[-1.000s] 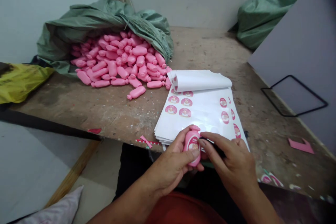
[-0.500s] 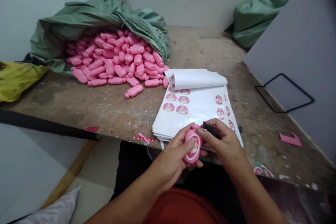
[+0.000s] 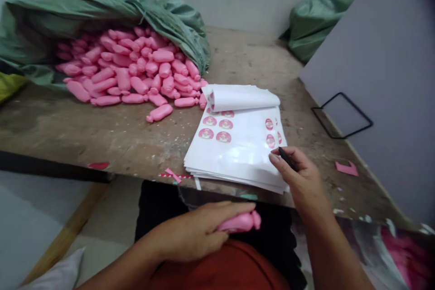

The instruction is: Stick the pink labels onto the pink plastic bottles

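My left hand [image 3: 195, 231] is wrapped over a small pink plastic bottle [image 3: 240, 223], held low in front of my body below the table edge. The bottle lies sideways with its neck end to the right, and a bit of white shows on its underside. My right hand [image 3: 304, 179] is over the right part of a stack of white sticker sheets [image 3: 234, 163]. In it is a slim black pen-like tool [image 3: 288, 159]; its tip is too small to make out. The thumb and forefinger are close to an oval pink sticker [image 3: 270, 140] on the top sheet.
A green woven sack [image 3: 102, 2] lies open at the left with many pink bottles [image 3: 136, 63] spilling out. Another green sack [image 3: 316, 22] stands at the back right. A black wire frame [image 3: 343, 115] is by the grey panel [image 3: 384, 54]. Pink scrap [image 3: 346, 168] lies at right.
My left hand has moved down and left, away from the right hand, turning the labelled bottle sideways. My right hand has shifted right to the sheet's stickers. The view has shifted slightly.
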The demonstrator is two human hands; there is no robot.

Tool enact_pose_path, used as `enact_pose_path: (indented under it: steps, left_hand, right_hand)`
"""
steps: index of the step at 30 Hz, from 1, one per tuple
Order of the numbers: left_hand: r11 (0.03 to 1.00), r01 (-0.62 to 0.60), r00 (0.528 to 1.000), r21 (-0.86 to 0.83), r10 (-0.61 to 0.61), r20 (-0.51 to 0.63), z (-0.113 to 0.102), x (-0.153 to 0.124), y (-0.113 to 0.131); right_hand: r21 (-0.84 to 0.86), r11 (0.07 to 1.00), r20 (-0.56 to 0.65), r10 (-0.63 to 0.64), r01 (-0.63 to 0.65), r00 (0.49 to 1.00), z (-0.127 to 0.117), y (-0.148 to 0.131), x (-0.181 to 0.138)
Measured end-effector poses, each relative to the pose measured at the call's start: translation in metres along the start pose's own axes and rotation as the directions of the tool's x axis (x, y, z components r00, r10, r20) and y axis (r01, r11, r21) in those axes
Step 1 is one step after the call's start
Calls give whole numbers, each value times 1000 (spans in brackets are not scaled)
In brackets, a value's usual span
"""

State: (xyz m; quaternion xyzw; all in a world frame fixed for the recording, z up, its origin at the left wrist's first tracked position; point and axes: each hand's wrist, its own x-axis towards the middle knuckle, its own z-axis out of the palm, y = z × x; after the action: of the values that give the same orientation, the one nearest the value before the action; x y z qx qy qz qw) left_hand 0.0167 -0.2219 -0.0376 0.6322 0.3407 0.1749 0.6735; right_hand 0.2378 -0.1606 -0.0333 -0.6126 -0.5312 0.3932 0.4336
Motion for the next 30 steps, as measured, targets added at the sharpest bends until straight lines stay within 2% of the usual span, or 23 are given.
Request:
enact_pose_path:
  steps: [2,4,7,9,11,12,14,15,17,19,21,25,30]
  left_hand:
    - [966,38,998,256,-22,-65,-1,-2,-24]
    - [903,147,981,403,-79,-179,-2,-1,-54]
    - [724,349,931,595,-197,-307,0,1,-82]
    - [659,353,935,664,-220,-278,2,2,-74]
    - [714,210,977,667,-136,-162,3,10,-45]
    - [752,108,992,650,-37,-121,2,19,-26]
    - [746,-16,979,666,147,-141,-3,48,11]
    - [705,-56,949,707,257,-181,-6,66,25]
    - [624,-120,920,772,362,-150,-14,104,38]
    - [573,-80,924,815,349,-155,-20,133,33]
    - [542,-21,939,840,300,-170,-24,144,20]
    - [494,8,961,869,237,-144,-26,128,7]
    - [479,22,979,878,166,-115,-32,120,21]
  right_hand:
    - [-32,999,-38,-3,2,999,-16,10,6]
    - [-127,992,-51,-33,26,998,-30,19,12]
    - [-277,960,-40,-62,49,997,-45,31,18]
    - [-306,951,-28,-64,53,998,-48,36,22]
    - [-317,947,-12,-61,54,998,-48,38,26]
    - [-326,944,0,-62,58,998,-47,38,28]
    - [-340,938,21,-69,72,997,-45,37,32]
    - [-350,933,27,-76,81,997,-43,36,33]
    - [-378,922,25,-80,84,996,-42,33,37]
    - [-425,903,14,-60,60,998,-41,31,40]
    - [-478,877,18,-41,44,999,-40,28,42]
    - [-585,804,72,-77,105,994,-35,24,48]
    - [-700,688,136,-134,191,982,-24,24,55]
